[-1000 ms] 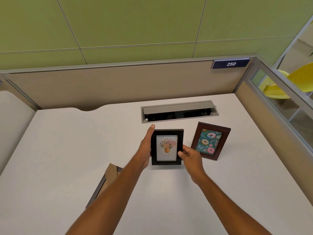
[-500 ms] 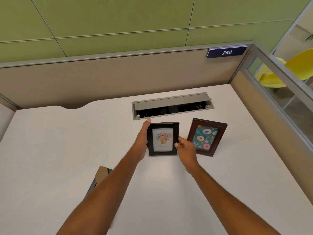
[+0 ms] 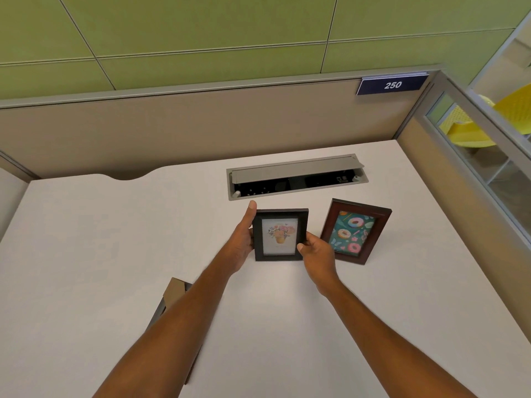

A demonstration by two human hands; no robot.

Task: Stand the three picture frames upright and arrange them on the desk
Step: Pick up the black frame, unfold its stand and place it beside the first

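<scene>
A black frame with a flower picture (image 3: 280, 234) stands upright on the white desk (image 3: 100, 239), just in front of the cable tray. My left hand (image 3: 242, 239) grips its left edge and my right hand (image 3: 317, 251) holds its lower right corner. To its right a brown frame with a doughnut picture (image 3: 356, 231) stands upright, turned slightly left, untouched. A third frame (image 3: 169, 300) lies face down near the front of the desk, mostly hidden under my left forearm.
An open grey cable tray (image 3: 296, 176) is set into the desk behind the frames. Beige partition walls (image 3: 186, 127) close the back and right sides, with a sign reading 250 (image 3: 392, 85). A yellow chair (image 3: 474, 130) shows beyond the glass at the right.
Both hands have carried the black flower frame a little away from me toward the cable tray and kept it upright. The brown frame and the flat frame have not moved.
</scene>
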